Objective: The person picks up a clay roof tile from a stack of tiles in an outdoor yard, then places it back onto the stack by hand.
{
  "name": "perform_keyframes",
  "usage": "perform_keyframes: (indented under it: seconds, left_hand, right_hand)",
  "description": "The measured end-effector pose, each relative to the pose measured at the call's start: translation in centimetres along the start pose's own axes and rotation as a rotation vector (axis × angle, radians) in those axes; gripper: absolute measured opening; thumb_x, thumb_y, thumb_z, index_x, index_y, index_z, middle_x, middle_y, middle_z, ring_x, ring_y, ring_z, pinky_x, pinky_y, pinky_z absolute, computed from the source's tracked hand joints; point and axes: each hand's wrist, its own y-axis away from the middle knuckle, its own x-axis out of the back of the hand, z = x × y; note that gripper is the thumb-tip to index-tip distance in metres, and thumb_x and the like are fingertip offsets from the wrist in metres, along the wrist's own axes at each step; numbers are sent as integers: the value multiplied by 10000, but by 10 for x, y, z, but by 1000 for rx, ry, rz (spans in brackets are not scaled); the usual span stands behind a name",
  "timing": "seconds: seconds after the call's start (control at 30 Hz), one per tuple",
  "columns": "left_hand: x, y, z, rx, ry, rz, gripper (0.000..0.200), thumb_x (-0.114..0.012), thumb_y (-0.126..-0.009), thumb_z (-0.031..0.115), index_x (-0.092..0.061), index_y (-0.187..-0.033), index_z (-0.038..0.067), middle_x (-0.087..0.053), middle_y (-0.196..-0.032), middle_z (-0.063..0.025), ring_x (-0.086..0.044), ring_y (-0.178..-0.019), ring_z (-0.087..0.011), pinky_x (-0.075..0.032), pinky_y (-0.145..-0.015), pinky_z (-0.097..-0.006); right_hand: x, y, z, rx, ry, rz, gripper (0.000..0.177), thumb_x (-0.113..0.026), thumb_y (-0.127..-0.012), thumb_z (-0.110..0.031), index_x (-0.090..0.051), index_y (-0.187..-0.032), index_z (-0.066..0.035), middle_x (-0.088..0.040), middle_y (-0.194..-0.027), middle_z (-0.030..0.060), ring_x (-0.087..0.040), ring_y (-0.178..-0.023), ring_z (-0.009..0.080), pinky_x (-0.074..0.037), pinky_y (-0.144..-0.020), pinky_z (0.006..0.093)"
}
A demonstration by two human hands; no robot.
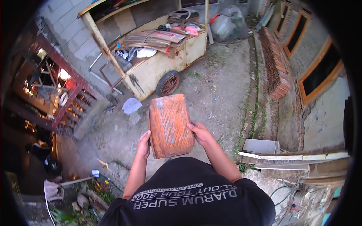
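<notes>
I hold an orange clay roof tile [170,125] flat in front of my chest, its ribbed face up. My left hand [143,145] grips its left lower edge. My right hand [200,133] grips its right lower edge. The tile hangs above bare ground, well clear of everything else. My black printed shirt fills the bottom of the view.
A yellow wheeled cart [162,56] loaded with cardboard stands ahead. A stack of orange tiles [278,71] lines the wall at right. Planks and a grey block [260,146] lie at lower right. A red wooden railing [71,101] and rubble sit at left.
</notes>
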Motion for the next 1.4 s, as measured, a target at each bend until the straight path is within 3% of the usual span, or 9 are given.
perform_keyframes:
  seconds: [0.13, 0.23, 0.43, 0.73, 1.07, 1.4]
  left_hand:
    - [27, -50, 16, 60, -68, -132, 394, -532, -999, 283, -611, -1198, -47, -668, -1184, -136, -625, -1110, -207, -447, -1003, -347]
    - [30, -71, 32, 97, -82, -211, 397, -531, -999, 291, -609, -1201, -42, -669, -1181, -136, -629, -1102, -207, -448, -999, -343]
    - [24, -110, 42, 167, -121, -372, 393, -538, -995, 293, -608, -1198, -36, -675, -1157, -130, -636, -1081, -204, -453, -988, -337]
    - [6, -135, 25, 252, -62, -434, 395, -530, -1000, 296, -600, -1209, -32, -675, -1155, -130, -643, -1077, -205, -465, -975, -342]
    - [-30, -191, 14, 248, -63, -432, 404, -506, -1014, 298, -593, -1222, -37, -671, -1176, -135, -648, -1083, -210, -477, -970, -347]
    - [-131, -270, 26, 287, -144, -395, 406, -501, -1014, 293, -585, -1224, -44, -662, -1193, -143, -640, -1103, -216, -472, -984, -354]
  right_hand:
    - [-18, -11, 6, 15, -45, 100, 654, -720, -898, -301, -478, -1353, 101, -609, -1277, 158, -570, -1185, 230, -406, -1057, 356]
    - [-29, -18, 15, 110, -63, 172, 598, -697, -913, -286, -489, -1341, 76, -636, -1248, 143, -626, -1129, 226, -475, -994, 355]
    - [-41, -9, 14, 164, -114, 317, 606, -711, -904, -290, -503, -1323, 96, -641, -1225, 163, -629, -1109, 232, -474, -992, 358]
    - [-30, -10, 4, 230, -150, 379, 580, -686, -920, -270, -485, -1322, 97, -631, -1247, 174, -631, -1129, 241, -475, -1011, 355]
    - [23, -47, -20, 202, -206, 385, 581, -692, -917, -249, -485, -1325, 110, -633, -1239, 192, -634, -1125, 253, -483, -1001, 366]
    - [112, -97, -87, 188, -246, 392, 583, -692, -918, -256, -484, -1328, 103, -631, -1247, 172, -618, -1145, 243, -461, -1019, 358]
